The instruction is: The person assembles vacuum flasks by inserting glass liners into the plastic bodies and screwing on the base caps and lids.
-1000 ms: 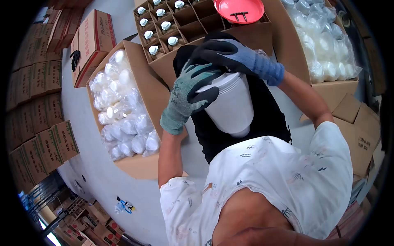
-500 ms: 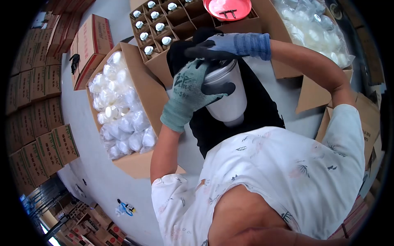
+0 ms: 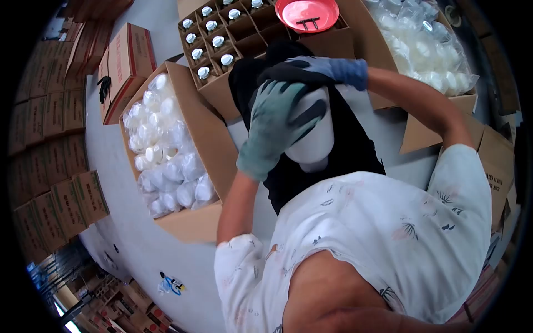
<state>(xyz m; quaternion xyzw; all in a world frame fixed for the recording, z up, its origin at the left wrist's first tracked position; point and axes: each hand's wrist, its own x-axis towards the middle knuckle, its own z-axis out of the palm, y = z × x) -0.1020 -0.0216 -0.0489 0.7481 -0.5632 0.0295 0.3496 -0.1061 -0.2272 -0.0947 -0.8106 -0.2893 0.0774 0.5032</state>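
Note:
A white plastic canister point(image 3: 317, 136) rests between my thighs, with a narrower stub at the end nearest my body. My left hand point(image 3: 272, 122), in a green-grey glove, wraps its fingers and thumb around the upper side of the canister. Across the far end lies my right hand point(image 3: 305, 69), in a blue glove with black-coated fingers, curled over the top. Both hands cover that end, so its rim is hidden.
A divided carton point(image 3: 244, 33) holds several white-capped bottles, with a red basin point(image 3: 308, 14) on its corner. Open boxes of plastic-wrapped white parts stand at left point(image 3: 166, 144) and right point(image 3: 422, 53). A closed carton point(image 3: 127, 72) and stacked boxes point(image 3: 50, 166) are farther left.
My left hand has shifted up and right over the canister's upper end, covering the ridged rim that showed before. My right hand has moved slightly down, onto the same end.

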